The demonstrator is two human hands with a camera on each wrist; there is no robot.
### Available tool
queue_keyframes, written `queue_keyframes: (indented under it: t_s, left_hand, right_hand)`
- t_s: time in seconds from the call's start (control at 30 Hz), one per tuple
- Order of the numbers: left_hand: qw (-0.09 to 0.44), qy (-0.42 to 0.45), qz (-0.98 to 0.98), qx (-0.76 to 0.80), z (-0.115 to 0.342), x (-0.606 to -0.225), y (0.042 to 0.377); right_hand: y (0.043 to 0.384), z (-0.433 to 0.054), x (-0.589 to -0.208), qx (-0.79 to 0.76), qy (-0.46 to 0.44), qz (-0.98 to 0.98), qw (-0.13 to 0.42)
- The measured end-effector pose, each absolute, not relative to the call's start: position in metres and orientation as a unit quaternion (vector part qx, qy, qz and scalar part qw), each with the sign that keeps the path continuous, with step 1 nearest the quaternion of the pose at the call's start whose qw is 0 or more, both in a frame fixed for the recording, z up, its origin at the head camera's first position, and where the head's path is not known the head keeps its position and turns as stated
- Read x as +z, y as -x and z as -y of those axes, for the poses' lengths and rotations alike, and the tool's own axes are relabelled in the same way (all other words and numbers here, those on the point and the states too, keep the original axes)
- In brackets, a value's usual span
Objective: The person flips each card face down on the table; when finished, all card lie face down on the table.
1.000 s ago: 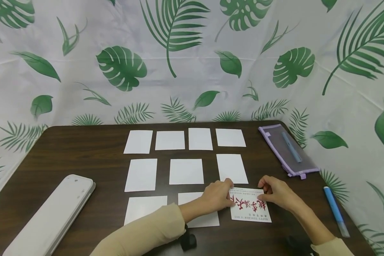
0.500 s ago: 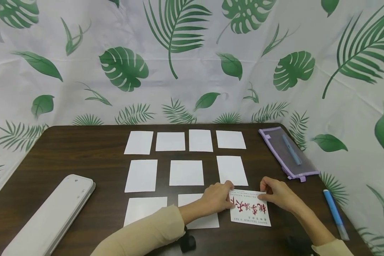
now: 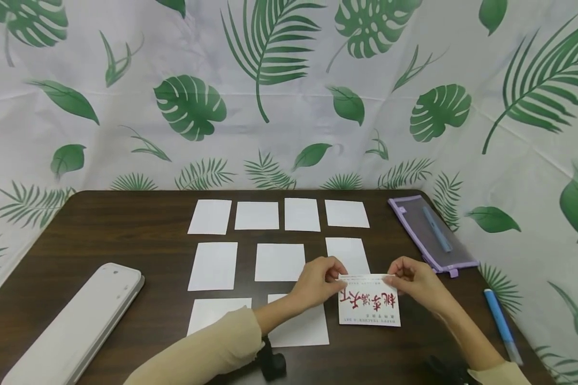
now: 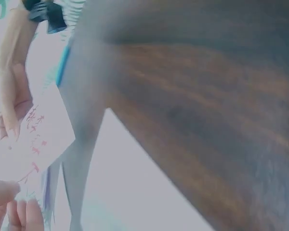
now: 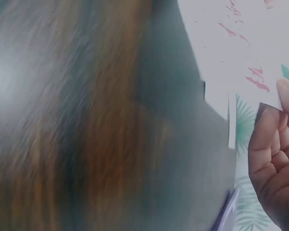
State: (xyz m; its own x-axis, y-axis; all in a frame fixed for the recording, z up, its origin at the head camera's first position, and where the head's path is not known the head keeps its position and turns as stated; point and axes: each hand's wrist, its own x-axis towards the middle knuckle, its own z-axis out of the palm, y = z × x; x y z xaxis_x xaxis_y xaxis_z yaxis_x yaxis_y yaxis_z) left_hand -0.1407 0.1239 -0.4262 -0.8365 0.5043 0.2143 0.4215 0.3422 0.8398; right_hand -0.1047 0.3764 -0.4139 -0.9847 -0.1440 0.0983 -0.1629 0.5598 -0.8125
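A white card (image 3: pixel 369 308) with red Chinese characters and small "HAPPY TEACHER'S DAY" print hangs between my two hands, its lettering upside down in the head view. My left hand (image 3: pixel 319 283) pinches the upper left corner. At the upper right corner my right hand (image 3: pixel 416 282) pinches it between thumb and fingers. In the left wrist view the card (image 4: pixel 48 127) is raised off the table. The right wrist view has my right hand (image 5: pixel 279 159) at the card's edge. Just behind lies a blank white card (image 3: pixel 348 254), partly covered by the held one.
Several blank white cards (image 3: pixel 280 262) lie in rows on the dark wooden table (image 3: pixel 139 224). A long white case (image 3: pixel 77 326) lies at left. On the right are a purple-edged mesh pouch (image 3: pixel 433 232) with a pen in it and a blue marker (image 3: pixel 502 323).
Both hands have raised the printed card off the table and shifted it slightly left. The head view has tilted up a little. The other cards stay in place.
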Motion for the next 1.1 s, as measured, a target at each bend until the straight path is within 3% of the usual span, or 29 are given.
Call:
queue_keyframes:
  t_s: [0.23, 0.4, 0.47, 0.7, 0.87, 1.1]
  left_hand:
    - [0.139, -0.208, -0.739, 0.626, -0.111, -0.417, 0.148]
    - [0.167, -0.173, -0.72, 0.65, -0.105, -0.415, 0.151]
    - [0.173, -0.162, -0.716, 0.657, -0.103, -0.415, 0.153]
    - [0.135, -0.129, -0.713, 0.676, -0.099, -0.406, 0.161]
    - [0.111, -0.093, -0.694, 0.705, -0.105, -0.399, 0.163]
    - [0.103, -0.083, -0.672, 0.728, -0.112, -0.386, 0.158]
  right_hand:
    - [0.111, -0.361, -0.41, 0.512, -0.054, 0.857, 0.007]
    - [0.114, -0.352, -0.409, 0.526, -0.046, 0.849, 0.008]
    - [0.114, -0.348, -0.408, 0.515, -0.042, 0.856, 0.033]
    - [0.111, -0.309, -0.398, 0.371, -0.068, 0.897, 0.231]
    - [0.104, -0.273, -0.4, 0.312, -0.169, 0.9, 0.255]
    - [0.099, -0.257, -0.4, 0.244, -0.18, 0.909, 0.286]
